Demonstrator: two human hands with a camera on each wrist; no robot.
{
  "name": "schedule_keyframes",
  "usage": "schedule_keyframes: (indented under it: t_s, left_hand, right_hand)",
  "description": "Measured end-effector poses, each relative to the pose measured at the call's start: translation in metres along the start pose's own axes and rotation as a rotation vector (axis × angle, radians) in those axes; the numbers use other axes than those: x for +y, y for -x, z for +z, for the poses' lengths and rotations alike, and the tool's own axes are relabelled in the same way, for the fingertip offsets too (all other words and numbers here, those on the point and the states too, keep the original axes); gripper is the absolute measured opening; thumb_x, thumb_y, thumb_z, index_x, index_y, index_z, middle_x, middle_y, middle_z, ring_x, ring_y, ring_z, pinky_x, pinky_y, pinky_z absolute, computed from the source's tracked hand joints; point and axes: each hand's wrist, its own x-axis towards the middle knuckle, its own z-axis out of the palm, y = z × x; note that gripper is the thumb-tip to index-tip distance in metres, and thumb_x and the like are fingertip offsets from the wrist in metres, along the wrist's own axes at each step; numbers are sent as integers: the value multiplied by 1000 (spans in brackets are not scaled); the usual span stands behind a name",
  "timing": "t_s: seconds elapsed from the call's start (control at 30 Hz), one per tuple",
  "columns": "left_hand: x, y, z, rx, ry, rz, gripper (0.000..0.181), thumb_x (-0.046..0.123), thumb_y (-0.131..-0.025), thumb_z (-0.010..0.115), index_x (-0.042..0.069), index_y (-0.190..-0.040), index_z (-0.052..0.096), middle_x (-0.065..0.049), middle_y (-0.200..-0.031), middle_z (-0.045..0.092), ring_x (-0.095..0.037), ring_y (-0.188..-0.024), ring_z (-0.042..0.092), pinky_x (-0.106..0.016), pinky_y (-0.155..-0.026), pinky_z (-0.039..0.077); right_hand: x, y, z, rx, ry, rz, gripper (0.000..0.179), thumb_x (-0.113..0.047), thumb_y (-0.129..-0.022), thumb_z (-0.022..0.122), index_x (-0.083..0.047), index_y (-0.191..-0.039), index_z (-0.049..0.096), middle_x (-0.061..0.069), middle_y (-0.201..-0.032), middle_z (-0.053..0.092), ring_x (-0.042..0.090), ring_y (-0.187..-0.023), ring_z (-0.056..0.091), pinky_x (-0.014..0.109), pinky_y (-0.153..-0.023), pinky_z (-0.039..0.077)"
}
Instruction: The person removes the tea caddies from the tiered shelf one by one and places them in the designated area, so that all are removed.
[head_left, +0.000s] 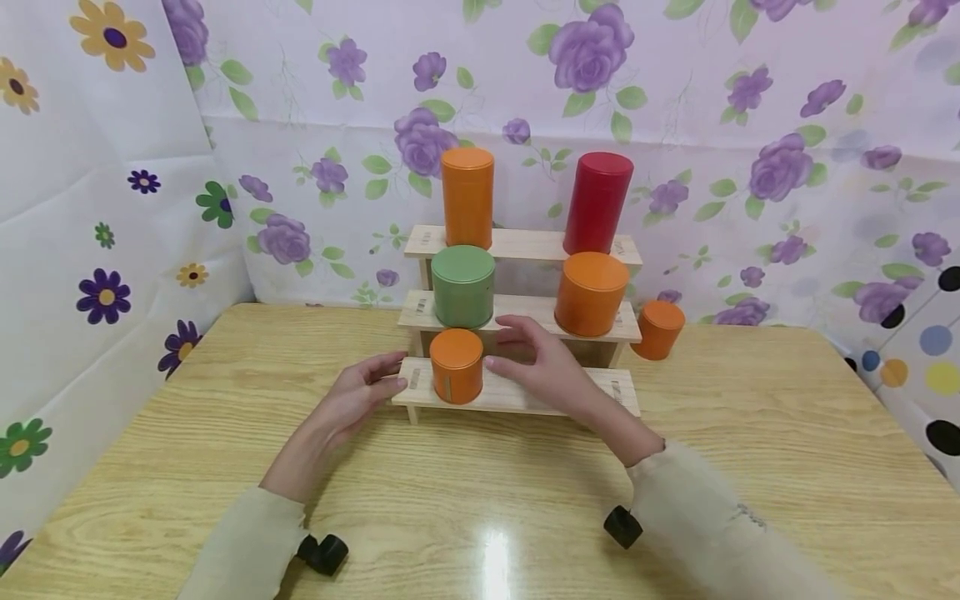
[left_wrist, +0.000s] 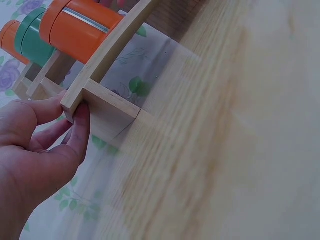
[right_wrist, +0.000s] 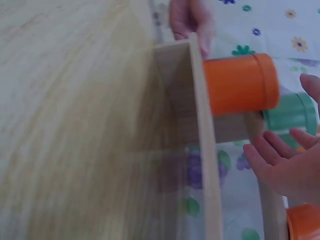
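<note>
A three-step wooden stand (head_left: 525, 398) is on the table. My left hand (head_left: 358, 392) grips the left end of its lowest step; in the left wrist view the thumb and fingers pinch the board (left_wrist: 110, 47) at its corner. A small orange tin (head_left: 457, 367) stands upright near the left of that step. Just right of this tin is my right hand (head_left: 543, 367), its fingers loosely spread and holding nothing; the right wrist view shows space between the fingers (right_wrist: 270, 155) and the tin (right_wrist: 240, 85). On the middle step are a green tin (head_left: 462, 287) and a wider orange tin (head_left: 592, 294).
The top step carries a tall orange tin (head_left: 468, 200) and a tall red tin (head_left: 598, 204). Another small orange tin (head_left: 660, 330) sits on the wooden table (head_left: 480, 492), right of the stand. Flowered cloth (head_left: 322, 75) hangs behind and at the left.
</note>
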Motion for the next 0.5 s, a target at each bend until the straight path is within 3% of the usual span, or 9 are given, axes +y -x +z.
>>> schedule_keyframes:
  t_s: [0.23,0.5]
  left_hand:
    - [0,0,0,8,5,2,56,0,-97,53,-11,-146,27,-26,-141,35,-16,-113,47,-20,-94,43]
    - [-1,0,0,4,10,3,55,-2,-97,51,-11,-146,28,-27,-142,35,-16,-113,48,-20,-95,43]
  right_hand:
    - [6,-4,21,-39,-39,-37,66,-21,-90,71,-9,-145,38,8,-136,51,24,-121,51,37,-96,47]
    - [7,-8,33,-8,-84,12,68,-23,-89,72,-11,-146,36,8,-135,51,25,-120,52,36,-95,48]
